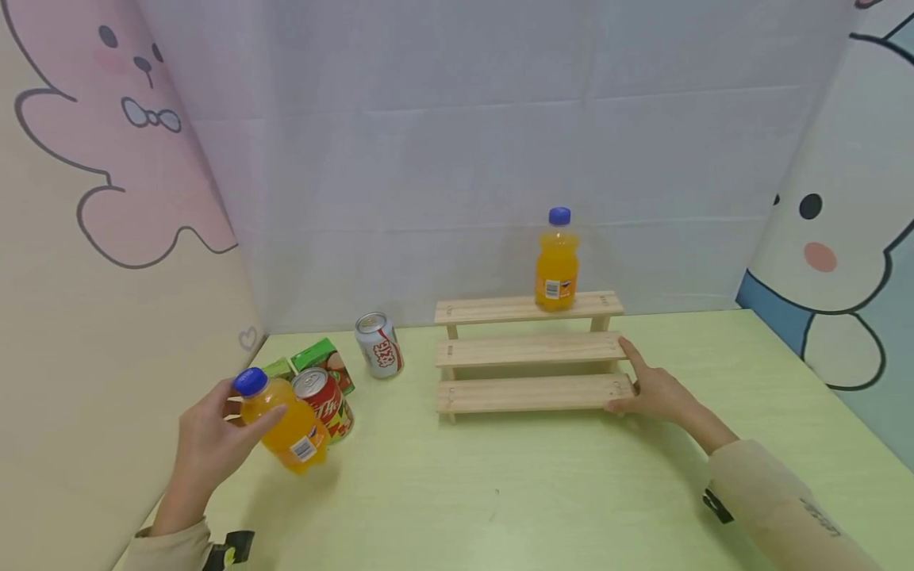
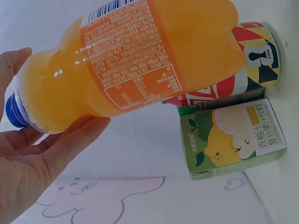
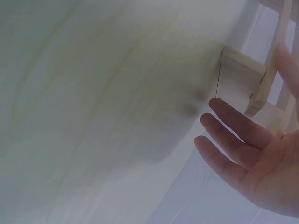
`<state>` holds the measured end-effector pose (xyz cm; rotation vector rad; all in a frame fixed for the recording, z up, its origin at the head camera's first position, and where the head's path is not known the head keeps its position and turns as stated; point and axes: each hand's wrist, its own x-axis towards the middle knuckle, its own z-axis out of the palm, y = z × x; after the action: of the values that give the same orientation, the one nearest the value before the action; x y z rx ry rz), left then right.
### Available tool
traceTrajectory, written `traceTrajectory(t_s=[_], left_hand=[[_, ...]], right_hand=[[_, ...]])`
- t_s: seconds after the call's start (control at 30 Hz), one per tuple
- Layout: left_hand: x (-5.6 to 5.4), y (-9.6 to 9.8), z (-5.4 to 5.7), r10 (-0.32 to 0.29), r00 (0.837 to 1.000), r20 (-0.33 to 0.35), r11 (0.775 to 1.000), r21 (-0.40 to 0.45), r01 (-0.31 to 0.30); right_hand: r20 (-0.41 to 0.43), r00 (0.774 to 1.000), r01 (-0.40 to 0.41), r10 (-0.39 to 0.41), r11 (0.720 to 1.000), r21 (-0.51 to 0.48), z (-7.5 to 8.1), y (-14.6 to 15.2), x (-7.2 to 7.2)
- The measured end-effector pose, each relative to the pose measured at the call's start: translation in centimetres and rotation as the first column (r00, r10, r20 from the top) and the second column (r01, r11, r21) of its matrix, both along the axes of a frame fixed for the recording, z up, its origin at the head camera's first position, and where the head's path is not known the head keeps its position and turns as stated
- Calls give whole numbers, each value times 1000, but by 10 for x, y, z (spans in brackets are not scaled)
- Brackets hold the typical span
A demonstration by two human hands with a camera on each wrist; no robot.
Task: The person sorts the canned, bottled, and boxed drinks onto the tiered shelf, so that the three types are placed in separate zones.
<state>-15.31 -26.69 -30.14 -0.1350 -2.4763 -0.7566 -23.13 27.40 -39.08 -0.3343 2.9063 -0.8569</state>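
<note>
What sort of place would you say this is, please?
Probably a staged tabletop booth rather than a real shop: pale cloth hangs behind the table, cartoon figures decorate both side walls, and a small wooden rack bears one orange drink bottle.

Glossy plastic bottle (image 1: 289,428), shiny metal can (image 1: 380,346) — smooth, matt wooden rack (image 1: 528,350)
</note>
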Motion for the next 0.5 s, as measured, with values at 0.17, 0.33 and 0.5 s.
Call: traceTrajectory(t_s=[0.17,0.33,0.5], left_hand=[[-4,11,5,-30,997,-70,998,44,33],[-11,20,9,-52,987,-152,995,78,64],[-19,29,11,-73,978,-197,988,119,97]], right_hand=[[-8,1000,-4,4,1000,0,2,0,1],[-12,1000,-7,7,1000,-6,2,0,2],[-10,1000,-6,6,1000,-8,2,0,2]])
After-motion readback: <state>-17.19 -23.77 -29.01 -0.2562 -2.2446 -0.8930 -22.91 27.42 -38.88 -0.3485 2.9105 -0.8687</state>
